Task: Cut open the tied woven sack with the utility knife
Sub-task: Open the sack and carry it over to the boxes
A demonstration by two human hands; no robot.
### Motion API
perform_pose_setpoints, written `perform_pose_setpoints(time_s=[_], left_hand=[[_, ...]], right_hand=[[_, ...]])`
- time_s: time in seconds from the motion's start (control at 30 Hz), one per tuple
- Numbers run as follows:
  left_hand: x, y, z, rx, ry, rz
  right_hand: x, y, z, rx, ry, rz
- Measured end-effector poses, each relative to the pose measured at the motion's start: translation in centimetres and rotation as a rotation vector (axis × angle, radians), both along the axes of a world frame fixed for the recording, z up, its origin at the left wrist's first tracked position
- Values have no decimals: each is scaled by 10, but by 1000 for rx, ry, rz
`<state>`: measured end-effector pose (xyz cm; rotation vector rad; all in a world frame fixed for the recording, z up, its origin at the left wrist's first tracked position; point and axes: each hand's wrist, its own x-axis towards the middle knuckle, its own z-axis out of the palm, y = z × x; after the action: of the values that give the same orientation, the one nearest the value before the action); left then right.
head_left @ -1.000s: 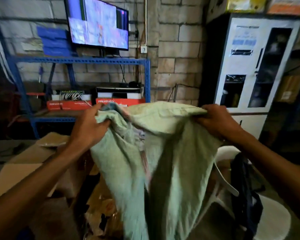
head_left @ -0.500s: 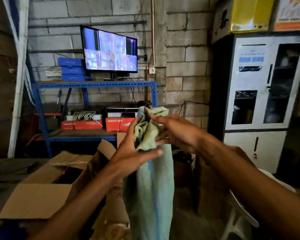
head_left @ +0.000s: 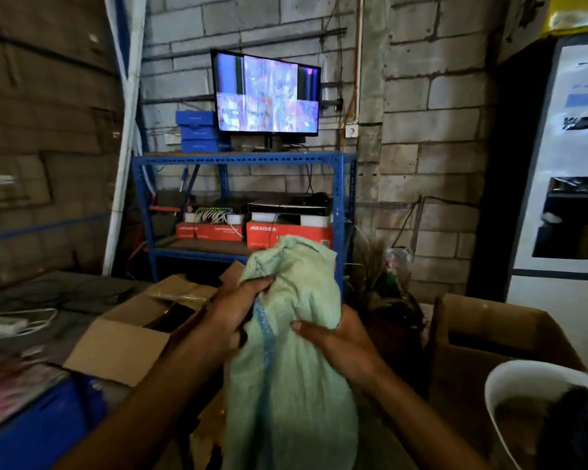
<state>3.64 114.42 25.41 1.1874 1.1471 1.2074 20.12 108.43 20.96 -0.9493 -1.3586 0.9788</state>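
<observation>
I've got the pale green woven sack bunched up in front of me, hanging down w/ both hands gripping it near the top. My left hand clenches the left side, my right hand the right. Open cardboard box sits below-left, blue shelf rack behind.

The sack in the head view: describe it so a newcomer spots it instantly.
Start at the blue metal shelf under the monitor. Just below it, mid-frame, the left hand and right hand grip a pale green woven sack. It is the only cloth among brown cardboard boxes.
</observation>
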Motion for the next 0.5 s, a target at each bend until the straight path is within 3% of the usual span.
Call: perform_pose_setpoints(time_s=[0.03,0.1,0.17,0.23,0.27,0.3,0.4,0.5], left_hand=[[0,-5,-6,80,64,143],[-5,-28,-10,458,383,430],[-4,-54,-10,809,606,334],[2,-74,-18,783,963,98],[2,-75,-28,726,1130,93],[1,-77,-38,707,1185,129],[-17,-80,-51,701,1015,263],[-44,-75,-52,445,701,481]], right_hand=[[2,5,-4,-15,28,-41],[6,16,-9,-63,53,-67],[10,25,-8,-146,54,-6],[7,27,0,-248,80,144],[5,26,5,-286,104,222],[5,25,11,-299,103,289],[7,19,15,-180,-126,398],[17,8,-8,38,-457,420]])
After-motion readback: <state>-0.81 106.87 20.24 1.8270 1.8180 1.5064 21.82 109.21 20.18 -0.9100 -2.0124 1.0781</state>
